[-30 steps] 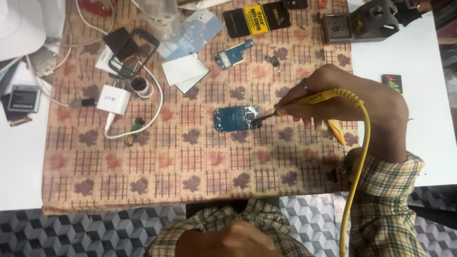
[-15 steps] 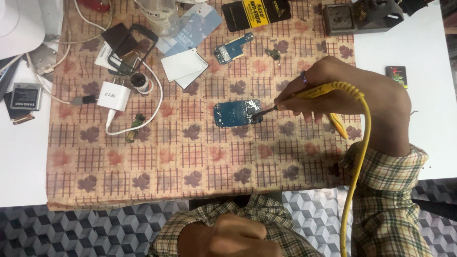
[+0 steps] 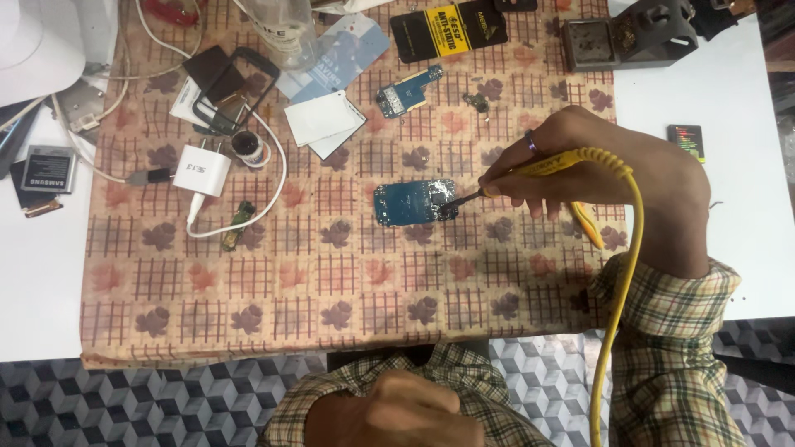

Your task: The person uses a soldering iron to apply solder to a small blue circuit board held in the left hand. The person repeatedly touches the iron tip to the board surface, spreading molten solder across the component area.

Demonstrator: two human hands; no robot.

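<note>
The right hand [image 3: 604,174] keeps a closed grip on a yellow-handled soldering iron [image 3: 556,163], its tip touching the small blue rectangular circuit board [image 3: 414,202] at nine o'clock. The left hand [image 3: 397,414], loosely fisted and empty, rests at six o'clock, off the counter [image 3: 33,281].

2 circuit boards [image 3: 415,202], 1 charger [image 3: 201,170]

White table with a patterned cloth

The white table [image 3: 729,91] carries a brown checked leaf-print cloth [image 3: 331,290]. On the cloth lie a blue circuit board [image 3: 414,202] at centre, a smaller board [image 3: 408,91] farther off, white cards [image 3: 325,119], and a white charger [image 3: 200,169] to the left. A small dark chip [image 3: 686,141] lies on the bare table at right.
</note>
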